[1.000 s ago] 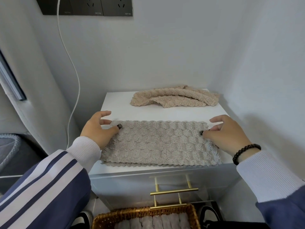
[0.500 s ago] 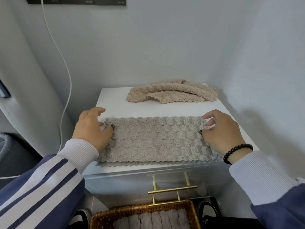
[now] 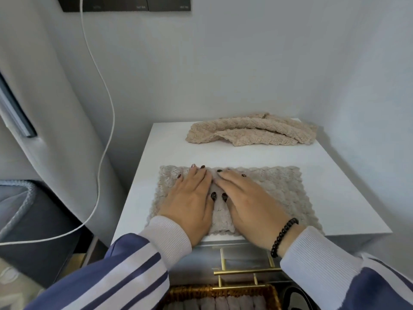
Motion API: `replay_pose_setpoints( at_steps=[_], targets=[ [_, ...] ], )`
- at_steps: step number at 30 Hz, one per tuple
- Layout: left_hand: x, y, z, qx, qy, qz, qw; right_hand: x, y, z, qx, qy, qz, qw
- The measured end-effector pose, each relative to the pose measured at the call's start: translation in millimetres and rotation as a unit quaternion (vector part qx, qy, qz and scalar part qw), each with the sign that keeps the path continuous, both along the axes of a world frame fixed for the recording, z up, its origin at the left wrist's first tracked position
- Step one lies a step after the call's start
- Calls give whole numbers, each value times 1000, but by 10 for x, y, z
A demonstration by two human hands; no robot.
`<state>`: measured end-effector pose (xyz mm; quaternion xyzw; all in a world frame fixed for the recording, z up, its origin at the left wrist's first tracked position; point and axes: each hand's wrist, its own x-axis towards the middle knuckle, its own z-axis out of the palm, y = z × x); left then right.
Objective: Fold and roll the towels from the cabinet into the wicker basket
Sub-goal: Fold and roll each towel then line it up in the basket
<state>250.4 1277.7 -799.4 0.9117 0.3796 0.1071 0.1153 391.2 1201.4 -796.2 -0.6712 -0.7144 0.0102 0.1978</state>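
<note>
A grey textured towel [image 3: 286, 193], folded into a long strip, lies flat near the front edge of the white cabinet top [image 3: 335, 198]. My left hand [image 3: 190, 198] and my right hand [image 3: 248, 202] lie side by side, palms down and fingers straight, pressing on the towel's left and middle part. A crumpled beige towel [image 3: 252, 132] sits at the back of the cabinet top. At the bottom edge, below the cabinet, the wicker basket [image 3: 190, 291] shows its rim, with several rolled grey towels [image 3: 223, 304] inside.
Walls close in behind and to the right of the cabinet. A white cable [image 3: 105, 108] hangs down the left wall from a dark socket panel [image 3: 134, 4]. Gold drawer handles [image 3: 243, 271] stick out from the cabinet front above the basket.
Both hands left the towel's two ends and came together onto its left-middle part, now flat on it. The camera view moved closer and tilted down.
</note>
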Motion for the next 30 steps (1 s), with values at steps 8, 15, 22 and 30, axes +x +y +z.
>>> replay_pose_setpoints(
  at_steps=[8, 15, 22, 30],
  targets=[
    [-159, 144, -27, 8, 93, 8, 996, 331, -134, 113, -209, -106, -64, 970],
    [-346, 237, -38, -14, 94, 44, 994, 654, -220, 148, -245, -77, -140, 956],
    [-477, 219, 138, -32, 150, 143, 978, 794, -241, 314, -147, 63, -162, 974],
    [-452, -531, 222, -27, 83, 59, 994, 936, -142, 384, -156, 133, -233, 950]
  ],
)
